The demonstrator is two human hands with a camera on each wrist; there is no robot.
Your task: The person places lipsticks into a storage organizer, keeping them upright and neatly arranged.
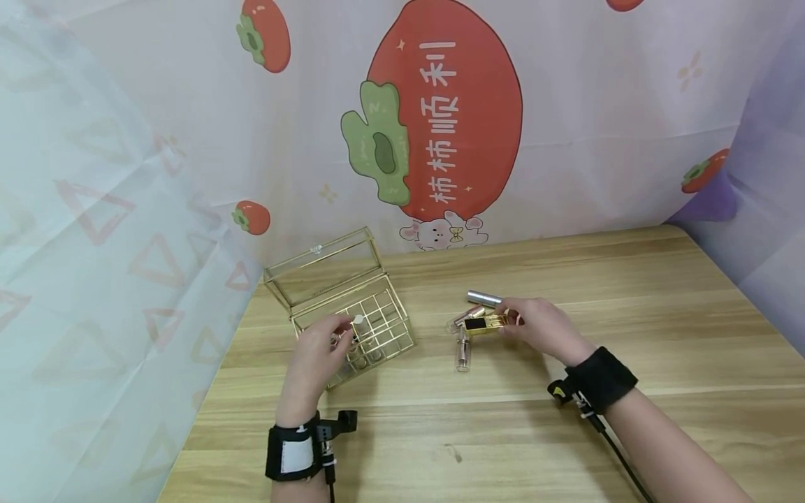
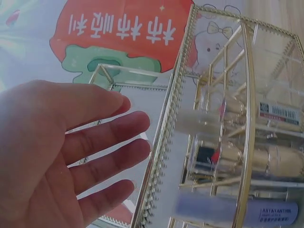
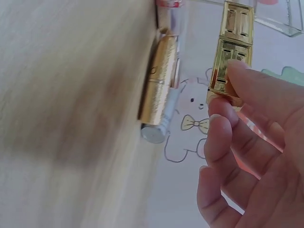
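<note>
My right hand (image 1: 541,327) pinches a gold lipstick tube (image 3: 232,52) between thumb and fingers, over a small group of tubes. In the head view that tube shows a black end toward the left. My left hand (image 1: 319,360) is at the gold-framed clear box (image 1: 407,328), fingers loosely bent and holding nothing. The box's lid (image 1: 371,244) stands raised at the back, and a grid divides its inside. Within it, the left wrist view shows a lavender tube (image 2: 237,211), a black-capped tube (image 2: 206,156) and a tube with a barcode label (image 2: 279,114).
A silver tube (image 1: 483,298), a pinkish lipstick (image 1: 462,320) and a clear-capped lipstick (image 1: 463,353) lie on the wooden table (image 1: 428,426). Another gold tube (image 3: 159,80) lies against the silver one in the right wrist view. A printed cloth (image 1: 566,175) hangs behind.
</note>
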